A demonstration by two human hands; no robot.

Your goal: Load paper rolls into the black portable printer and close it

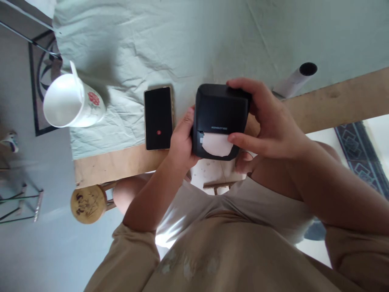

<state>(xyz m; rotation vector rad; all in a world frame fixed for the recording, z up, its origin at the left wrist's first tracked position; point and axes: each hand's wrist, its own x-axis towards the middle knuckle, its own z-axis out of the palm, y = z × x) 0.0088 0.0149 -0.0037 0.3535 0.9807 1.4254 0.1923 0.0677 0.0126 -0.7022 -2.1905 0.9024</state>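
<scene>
Step in hand, as judged: the small black printer [221, 119] is being handled at its paper slot, with a slip of white paper [216, 144] showing at the mouth. The printer is held over the near edge of the counter [334, 101], at about the centre of the view.

Left hand [181, 142]: at 9 o'clock of the printer, palm against its side, fingers wrapped behind and mostly hidden; it clasps the casing.

Right hand [267, 121]: at 3 o'clock of the printer, fingers curled over the top far corner, thumb lying across the front and touching the edge of the paper. It grips the printer; whether the thumb pinches the paper or merely rests on it cannot be told.

Next move, as judged: it calls for a steady hold by the left hand while the right thumb and forefinger take the paper's edge cleanly, so it tears or feeds straight.

Containers: a white cup [73, 103] with a red flower lies tilted at 9 o'clock, well apart, its mouth facing the camera; it appears empty. A white tube [294, 79] at 2 o'clock shows a dark open end; contents not visible.

Other items: a phone [158, 117] lies flat just beside the left hand on a pale green cloth [182, 36].
</scene>
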